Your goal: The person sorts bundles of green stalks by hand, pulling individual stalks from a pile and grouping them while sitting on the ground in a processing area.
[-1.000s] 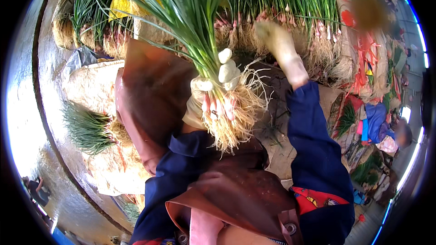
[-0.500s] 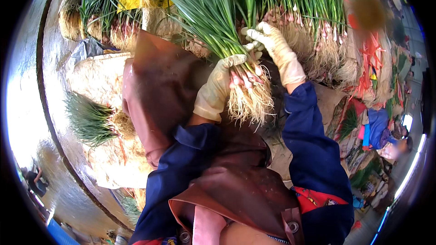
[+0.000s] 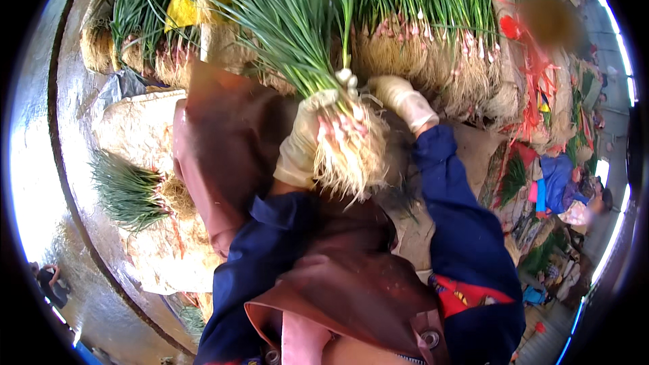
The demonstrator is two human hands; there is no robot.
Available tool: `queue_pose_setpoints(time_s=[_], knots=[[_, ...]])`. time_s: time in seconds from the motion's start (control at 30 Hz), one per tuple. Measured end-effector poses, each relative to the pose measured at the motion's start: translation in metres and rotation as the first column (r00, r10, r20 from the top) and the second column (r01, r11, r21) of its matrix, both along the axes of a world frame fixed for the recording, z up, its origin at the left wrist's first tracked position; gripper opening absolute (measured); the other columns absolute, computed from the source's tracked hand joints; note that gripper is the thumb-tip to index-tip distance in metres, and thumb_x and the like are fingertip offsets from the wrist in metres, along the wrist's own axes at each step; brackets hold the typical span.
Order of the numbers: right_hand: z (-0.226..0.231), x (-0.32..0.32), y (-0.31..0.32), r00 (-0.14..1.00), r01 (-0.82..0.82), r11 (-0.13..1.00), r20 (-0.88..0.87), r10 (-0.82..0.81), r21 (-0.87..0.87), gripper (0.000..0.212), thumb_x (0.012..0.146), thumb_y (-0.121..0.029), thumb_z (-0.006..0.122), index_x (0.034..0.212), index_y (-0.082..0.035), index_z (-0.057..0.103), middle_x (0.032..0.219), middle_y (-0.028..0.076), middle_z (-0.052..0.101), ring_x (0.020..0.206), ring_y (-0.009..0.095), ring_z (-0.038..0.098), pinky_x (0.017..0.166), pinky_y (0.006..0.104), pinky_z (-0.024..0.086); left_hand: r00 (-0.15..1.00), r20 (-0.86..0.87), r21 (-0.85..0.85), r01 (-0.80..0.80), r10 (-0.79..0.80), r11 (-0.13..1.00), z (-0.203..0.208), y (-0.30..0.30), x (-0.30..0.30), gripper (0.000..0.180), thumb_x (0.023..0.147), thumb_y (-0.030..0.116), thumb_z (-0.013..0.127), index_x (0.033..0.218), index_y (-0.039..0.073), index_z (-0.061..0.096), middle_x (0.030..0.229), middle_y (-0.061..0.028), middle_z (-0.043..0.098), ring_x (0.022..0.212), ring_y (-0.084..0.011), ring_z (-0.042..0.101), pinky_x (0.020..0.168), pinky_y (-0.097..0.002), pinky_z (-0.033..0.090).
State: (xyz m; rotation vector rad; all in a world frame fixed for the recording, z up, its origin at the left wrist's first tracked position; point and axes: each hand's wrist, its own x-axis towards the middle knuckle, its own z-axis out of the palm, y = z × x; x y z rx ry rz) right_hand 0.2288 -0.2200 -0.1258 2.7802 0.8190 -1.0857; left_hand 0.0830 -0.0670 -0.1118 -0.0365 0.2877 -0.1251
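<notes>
A bunch of green garlic (image 3: 348, 149) with long green leaves, pinkish bulbs and pale stringy roots is held in front of me. My left hand (image 3: 302, 138), in a cream glove, is wrapped round its stems just above the bulbs, fingertips showing on the far side. The leaves point up and away, and the roots hang toward me. My right hand (image 3: 400, 98), gloved alike, is just right of the bunch, below the row of garlic. Its fingers are blurred and partly hidden, so whether it holds anything does not show.
More garlic bunches (image 3: 433, 47) stand in a row at the far side. A small bunch (image 3: 128, 189) lies on pale sacking (image 3: 159, 257) at left. Red plastic strips (image 3: 537, 94) hang at right. A brown apron (image 3: 230, 135) covers my lap. Other people (image 3: 571, 189) sit at far right.
My right hand has come off the stems and moved down, to the right of the bunch. My left hand and the bunch have shifted slightly left and toward me.
</notes>
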Motion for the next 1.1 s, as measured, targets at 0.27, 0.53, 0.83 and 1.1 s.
queue_pose_setpoints(time_s=[0.27, 0.53, 0.83, 1.1], knots=[[0.048, 0.114, 0.046, 0.799, 0.505, 0.863, 0.381, -0.465, -0.007, 0.033, 0.093, -0.038, 0.048, 0.097, -0.007, 0.056, 0.066, 0.003, 0.057, 0.046, 0.011, 0.049, 0.039, 0.0253, 0.040, 0.978, 0.158, 0.096, 0.121, -0.136, 0.988, -0.009, 0.001, 0.013, 0.057, 0.079, 0.009, 0.058, 0.132, 0.002, 0.041, 0.098, -0.0069, 0.059, 0.084, -0.0267, 0.062, 0.075, -0.0419, 0.056], [0.054, 0.029, 0.019, 0.825, 0.564, 0.581, -0.427, -0.370, 0.586, 0.012, 0.085, -0.021, 0.063, 0.091, -0.011, 0.062, 0.075, -0.001, 0.058, 0.070, 0.009, 0.051, 0.065, 0.0244, 0.044, 0.973, 0.126, 0.160, 0.171, -0.192, 0.972, -0.009, -0.002, 0.020, 0.053, 0.080, 0.013, 0.059, 0.129, 0.001, 0.045, 0.128, -0.0205, 0.050, 0.110, -0.0355, 0.054, 0.090, -0.0484, 0.047], [0.016, -0.035, 0.029, 0.172, 0.977, -0.086, -0.958, -0.231, 0.196, 0.011, 0.092, -0.002, 0.047, 0.081, -0.003, 0.050, 0.077, 0.007, 0.059, 0.055, 0.010, 0.049, 0.047, 0.0225, 0.043, 0.995, -0.003, 0.144, 0.097, -0.098, 0.985, 0.002, -0.008, 0.011, 0.035, 0.081, 0.011, 0.054, 0.113, -0.001, 0.050, 0.090, -0.0162, 0.062, 0.069, -0.0305, 0.064, 0.063, -0.0410, 0.055], [0.016, -0.010, 0.010, 0.941, 0.158, 0.964, 0.262, -0.213, 0.215, 0.018, 0.092, -0.015, 0.043, 0.088, -0.003, 0.055, 0.077, 0.011, 0.059, 0.072, 0.020, 0.060, 0.067, 0.0332, 0.048, 0.989, 0.106, 0.003, 0.100, -0.100, 0.995, 0.001, -0.001, 0.003, 0.039, 0.079, 0.009, 0.056, 0.116, 0.000, 0.049, 0.109, -0.0140, 0.057, 0.086, -0.0289, 0.061, 0.070, -0.0440, 0.055]])
